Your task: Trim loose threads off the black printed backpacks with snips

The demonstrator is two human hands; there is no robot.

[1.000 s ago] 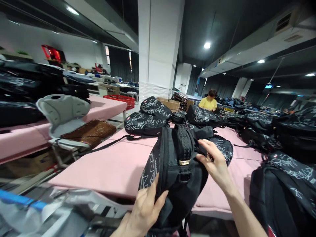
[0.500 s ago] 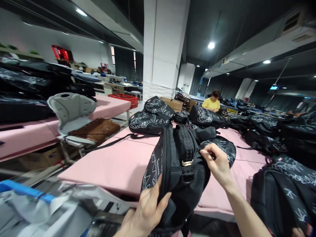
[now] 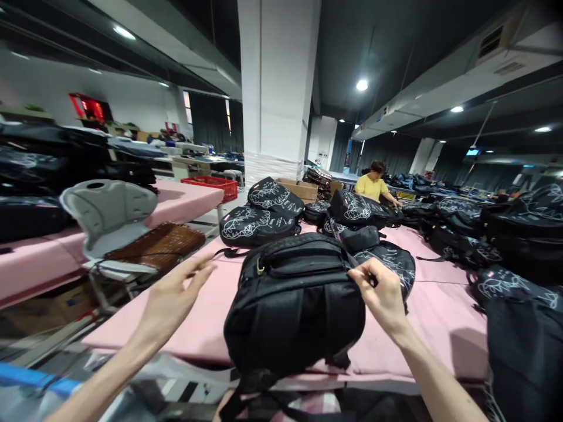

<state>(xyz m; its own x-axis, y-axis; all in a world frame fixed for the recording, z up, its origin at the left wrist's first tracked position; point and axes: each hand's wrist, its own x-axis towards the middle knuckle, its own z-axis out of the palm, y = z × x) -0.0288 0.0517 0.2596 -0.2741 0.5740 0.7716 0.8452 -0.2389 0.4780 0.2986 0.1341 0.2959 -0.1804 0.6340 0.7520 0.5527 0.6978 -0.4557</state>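
A black backpack (image 3: 294,316) stands at the front edge of the pink table, its back panel and shoulder straps towards me. Its top carry handle (image 3: 308,249) and a zipped seam run across the upper side. My right hand (image 3: 380,290) pinches the backpack's top right corner by the zipper; whether a zipper pull is between the fingertips is hidden. Off to the left of the backpack, my left hand (image 3: 173,299) is in the air with its fingers apart, touching nothing.
Several black backpacks with white line prints (image 3: 259,223) lie farther back on the pink table (image 3: 176,322), and more are heaped at right (image 3: 523,293). A grey chair (image 3: 109,205) with a brown woven seat mat stands left. A person in yellow (image 3: 372,184) works behind.
The backpack has turned so its back panel faces me. My left hand has let go of its side and moved left, opening. My right hand keeps its pinch by the zipper.
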